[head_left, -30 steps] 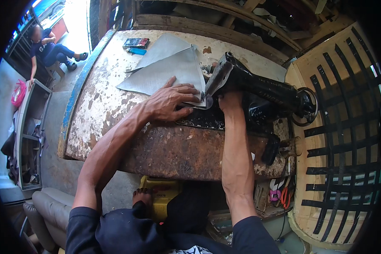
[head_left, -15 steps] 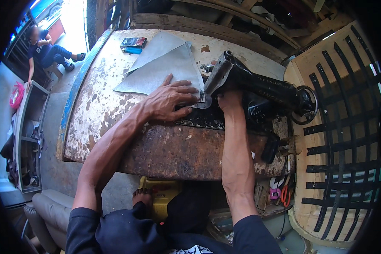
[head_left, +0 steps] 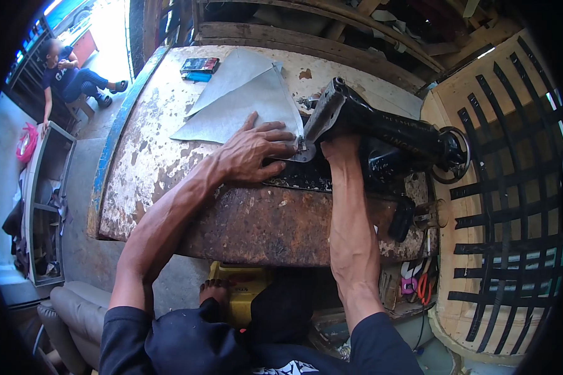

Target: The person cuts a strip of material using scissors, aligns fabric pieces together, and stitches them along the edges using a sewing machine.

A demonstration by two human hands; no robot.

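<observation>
A black sewing machine point(head_left: 394, 134) with a handwheel stands on a worn, peeling worktable point(head_left: 137, 206). Two grey triangular pieces of sheet material point(head_left: 213, 125) overlap left of the needle end, the lower one reaching under the presser foot. My left hand point(head_left: 253, 150) lies on the lower piece with fingers apart, its fingertips just left of the foot. My right hand point(head_left: 339, 150) reaches beneath the machine's arm, right beside the needle end; its fingers are hidden there. Small flat packets point(head_left: 198, 67) lie at the table's back left.
A wooden frame laced with black straps point(head_left: 500, 212) stands at the right. Scissors point(head_left: 423, 289) sit below the table edge. A grey padded seat point(head_left: 75, 319), a glass-fronted cabinet point(head_left: 44, 212) and a seated person point(head_left: 69, 78) are at the left. Wooden shelving point(head_left: 313, 37) runs behind the table.
</observation>
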